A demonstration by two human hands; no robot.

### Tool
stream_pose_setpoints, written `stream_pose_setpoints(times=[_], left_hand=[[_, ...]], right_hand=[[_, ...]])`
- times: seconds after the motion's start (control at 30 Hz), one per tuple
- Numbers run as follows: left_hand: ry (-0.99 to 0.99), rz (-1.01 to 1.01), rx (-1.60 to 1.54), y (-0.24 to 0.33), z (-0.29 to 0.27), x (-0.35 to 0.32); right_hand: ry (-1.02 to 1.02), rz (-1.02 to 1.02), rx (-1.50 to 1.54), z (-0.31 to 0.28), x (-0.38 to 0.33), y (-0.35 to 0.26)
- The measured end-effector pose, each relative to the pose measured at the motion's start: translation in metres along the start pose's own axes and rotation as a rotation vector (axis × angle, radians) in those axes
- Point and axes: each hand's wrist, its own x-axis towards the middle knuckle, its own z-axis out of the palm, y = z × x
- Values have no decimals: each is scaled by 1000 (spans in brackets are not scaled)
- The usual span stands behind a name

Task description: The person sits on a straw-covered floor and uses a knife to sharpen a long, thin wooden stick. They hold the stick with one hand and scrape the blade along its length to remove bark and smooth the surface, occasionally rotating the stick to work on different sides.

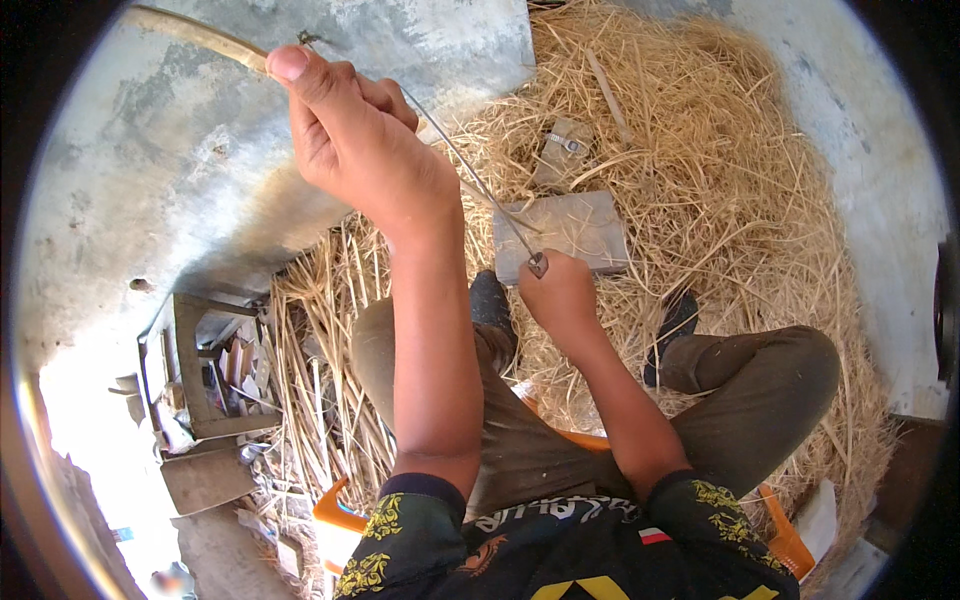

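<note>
Thin grey metal, a long wire rod point(470, 170), runs slantwise between my 2 hands: its long axis goes from my left hand point(350, 130), raised up and away from me, down toward my right hand point(558, 292), which is lower and closer to my body. The fingers of my left hand are curled shut around the rod's upper part together with a pale curved stick point(200, 35) that runs on to the left beyond my thumb. The fingers of my right hand are pinched together on the rod's lower end, where a small dark tip point(538, 265) shows just above my knuckles. Just beyond my right fingers a flat grey block point(580, 225) lies on the straw point(720, 180); the rod crosses over its near corner. My right hand is the nearer to that block.
</note>
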Motion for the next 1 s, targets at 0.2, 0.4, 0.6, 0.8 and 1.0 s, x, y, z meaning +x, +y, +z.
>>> stream_pose_setpoints(times=[0.2,0.4,0.6,0.8,1.0], left_hand=[[24,-14,-11,0,4,1],[15,-53,-1,-4,6,5],[-37,-55,30,-2,-1,6],[11,-56,27,0,6,0],[-231,-210,-130,-3,11,-6]], right_hand=[[51,284,-66,60,10,146],[-14,264,89,71,14,120],[-25,-47,194,12,14,1],[57,43,202,55,28,93],[49,95,161,49,23,71]])
